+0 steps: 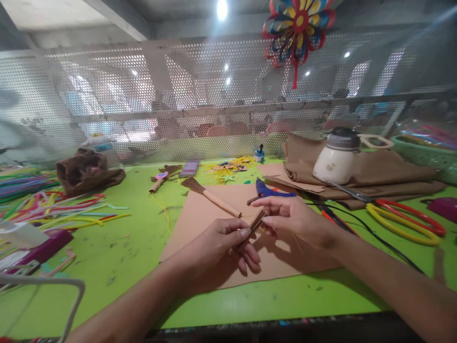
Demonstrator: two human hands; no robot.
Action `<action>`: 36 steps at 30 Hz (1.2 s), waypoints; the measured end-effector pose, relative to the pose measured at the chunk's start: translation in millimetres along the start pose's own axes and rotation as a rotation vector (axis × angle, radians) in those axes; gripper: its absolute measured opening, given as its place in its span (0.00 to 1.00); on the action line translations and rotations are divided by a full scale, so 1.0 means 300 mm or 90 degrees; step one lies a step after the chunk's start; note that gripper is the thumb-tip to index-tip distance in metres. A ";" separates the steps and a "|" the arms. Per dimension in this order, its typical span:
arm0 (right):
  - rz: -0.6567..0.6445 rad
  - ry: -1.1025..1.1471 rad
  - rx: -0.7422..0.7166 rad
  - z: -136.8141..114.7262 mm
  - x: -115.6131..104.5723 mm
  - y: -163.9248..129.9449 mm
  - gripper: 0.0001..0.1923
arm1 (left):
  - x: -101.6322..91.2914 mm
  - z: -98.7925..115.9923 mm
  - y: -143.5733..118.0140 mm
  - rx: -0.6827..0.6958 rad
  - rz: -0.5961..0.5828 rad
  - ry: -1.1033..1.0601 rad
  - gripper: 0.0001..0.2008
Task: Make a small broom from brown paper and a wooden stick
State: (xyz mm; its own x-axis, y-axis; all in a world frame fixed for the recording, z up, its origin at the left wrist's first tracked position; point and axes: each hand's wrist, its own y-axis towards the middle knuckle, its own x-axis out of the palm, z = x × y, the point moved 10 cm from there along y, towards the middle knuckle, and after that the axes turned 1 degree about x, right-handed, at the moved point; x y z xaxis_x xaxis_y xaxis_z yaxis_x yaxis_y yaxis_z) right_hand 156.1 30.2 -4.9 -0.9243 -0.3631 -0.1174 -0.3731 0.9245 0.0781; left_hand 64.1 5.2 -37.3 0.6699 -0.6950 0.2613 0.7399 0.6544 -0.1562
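A small bundle of thin brown strips [256,224] is held between both hands over a tan paper sheet [193,238]. My left hand [224,240] grips its lower end between thumb and fingers. At the upper end, my right hand [298,219] is closed with thumb and fingertips on the strips. Just beyond lies a miniature broom [221,202] with a rolled tan paper handle and fanned brown bristles. A blue glue gun [273,190] rests behind my right hand. Farther left is another small broom [161,179] with a round pink sticker.
Scissors with red and yellow handles [403,224] lie at right, near a black cord [374,238]. A white jar [335,159] stands on folded brown material [389,171]. Colourful pipe cleaners [82,209] spread at left, near a purple stapler-like tool [46,247]. A perforated screen [221,95] borders the back.
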 end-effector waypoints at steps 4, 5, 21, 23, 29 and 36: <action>-0.001 -0.005 0.000 -0.004 0.001 0.000 0.21 | -0.004 -0.003 0.005 -0.011 -0.019 0.028 0.16; 0.000 -0.006 0.003 -0.005 0.001 0.000 0.21 | -0.009 -0.004 0.007 -0.010 -0.016 0.031 0.17; 0.009 0.001 0.003 -0.001 -0.001 -0.005 0.19 | -0.018 -0.005 0.005 0.011 0.035 0.006 0.11; 0.009 0.003 0.005 0.001 0.000 -0.005 0.19 | -0.014 -0.006 0.004 0.009 0.033 0.003 0.11; 0.010 -0.001 0.008 0.003 -0.001 0.000 0.19 | -0.022 -0.006 0.006 0.010 0.030 0.003 0.12; 0.006 -0.005 -0.007 -0.001 -0.004 -0.001 0.19 | -0.018 -0.003 0.010 0.012 0.027 0.043 0.12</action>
State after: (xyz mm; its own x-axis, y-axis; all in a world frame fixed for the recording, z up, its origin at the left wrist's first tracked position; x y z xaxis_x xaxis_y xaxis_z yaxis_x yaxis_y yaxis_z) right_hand 157.2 30.1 -4.4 -0.9269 -0.3539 -0.1250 -0.3659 0.9263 0.0903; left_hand 62.8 10.7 -40.1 0.7038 -0.6846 0.1896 0.7098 0.6889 -0.1473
